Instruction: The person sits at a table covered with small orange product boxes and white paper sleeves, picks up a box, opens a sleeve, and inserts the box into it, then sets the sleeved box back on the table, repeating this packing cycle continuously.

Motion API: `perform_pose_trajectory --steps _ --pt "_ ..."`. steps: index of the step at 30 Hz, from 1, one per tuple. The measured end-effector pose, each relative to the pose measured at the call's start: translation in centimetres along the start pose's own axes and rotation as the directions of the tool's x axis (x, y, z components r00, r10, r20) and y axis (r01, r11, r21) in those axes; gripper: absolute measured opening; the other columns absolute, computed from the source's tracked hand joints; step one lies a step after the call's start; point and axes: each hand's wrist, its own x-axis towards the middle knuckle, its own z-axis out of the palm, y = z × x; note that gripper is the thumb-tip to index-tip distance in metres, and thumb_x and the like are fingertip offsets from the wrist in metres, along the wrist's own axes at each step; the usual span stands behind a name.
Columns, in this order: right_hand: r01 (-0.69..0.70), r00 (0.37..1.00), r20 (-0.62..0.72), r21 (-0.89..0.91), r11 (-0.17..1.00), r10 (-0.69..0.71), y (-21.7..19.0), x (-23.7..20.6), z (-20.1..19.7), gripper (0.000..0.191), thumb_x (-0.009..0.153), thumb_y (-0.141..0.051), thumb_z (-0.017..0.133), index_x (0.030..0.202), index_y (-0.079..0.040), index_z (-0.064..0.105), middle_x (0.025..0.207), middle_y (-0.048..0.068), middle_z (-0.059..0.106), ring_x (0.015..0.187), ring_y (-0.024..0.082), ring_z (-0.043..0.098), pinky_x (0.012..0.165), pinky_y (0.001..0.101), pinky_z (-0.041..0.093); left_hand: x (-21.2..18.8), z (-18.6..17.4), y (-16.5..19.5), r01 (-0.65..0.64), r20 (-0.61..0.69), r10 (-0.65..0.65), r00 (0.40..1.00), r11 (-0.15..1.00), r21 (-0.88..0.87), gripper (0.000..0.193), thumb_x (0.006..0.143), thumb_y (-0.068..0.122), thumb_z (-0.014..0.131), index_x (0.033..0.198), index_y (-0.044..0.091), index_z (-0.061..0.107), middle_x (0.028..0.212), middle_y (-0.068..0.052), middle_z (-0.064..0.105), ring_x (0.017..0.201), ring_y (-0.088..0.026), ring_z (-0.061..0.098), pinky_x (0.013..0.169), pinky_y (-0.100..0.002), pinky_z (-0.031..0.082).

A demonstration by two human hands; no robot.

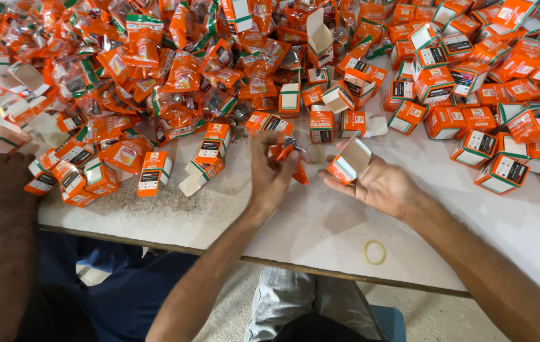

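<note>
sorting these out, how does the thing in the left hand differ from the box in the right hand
The left hand pinches a crinkled orange plastic packet, soft and shiny, while the right hand cradles a stiff cardboard box with flat sides. The packet looks sealed around its contents; the box stands open, its white flap raised. The packet is gripped by fingertips; the box rests on an open palm. Both are orange and small.

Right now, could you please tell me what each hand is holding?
Left hand: closed on an orange packet.
Right hand: open, an open-flapped small box on its fingers.
</note>
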Motion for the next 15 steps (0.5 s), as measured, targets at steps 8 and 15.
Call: perform_pose_trajectory --steps 8,15 --pt "0.321 0.82 0.31 -0.945 -0.062 -0.481 4.2 -0.8 2.0 0.064 0.071 -0.016 0.092 0.119 0.001 0.054 0.128 0.019 0.061 0.124 0.034 0.059 0.103 0.0418 0.048 -4.5 -0.2 3.3 -0.541 0.168 0.533 0.829 0.691 0.479 0.063 0.086 -0.008 0.076 0.14 0.004 0.046 0.133 -0.018 0.047 0.113 -0.03 0.064 0.09 -0.035 0.06" --pt "0.057 0.946 0.023 -0.994 0.096 -0.325 2.3 -2.1 3.2 0.057 0.065 -0.021 0.09 0.112 -0.005 0.064 0.104 0.008 0.075 0.098 0.022 0.074 0.088 0.0359 0.057 -5.1 -1.2 1.7 -0.799 0.526 0.607 0.596 0.38 0.466 0.055 0.077 -0.01 0.079 0.126 0.007 0.063 0.129 -0.023 0.051 0.105 -0.033 0.066 0.074 -0.04 0.061"
